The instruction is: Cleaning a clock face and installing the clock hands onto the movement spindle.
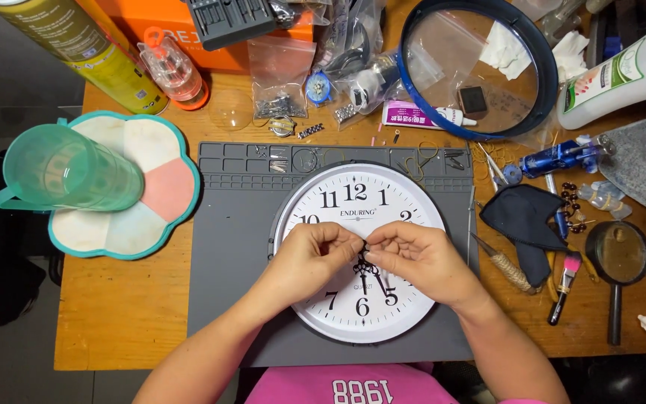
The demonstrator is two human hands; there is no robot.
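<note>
Head view: we see the round white wall clock (360,251) lying face up on the grey work mat (226,247), at the middle of the wooden table (114,307). Left hand (309,258) and right hand (416,256) meet over the dial centre, fingertips pinched together on the black clock hands (366,268). From the clock, a green cup (69,168) sits at 10 o'clock, a blue-rimmed magnifier lens (476,67) at 1 o'clock, a small handheld magnifying glass (619,258) at 3 o'clock.
</note>
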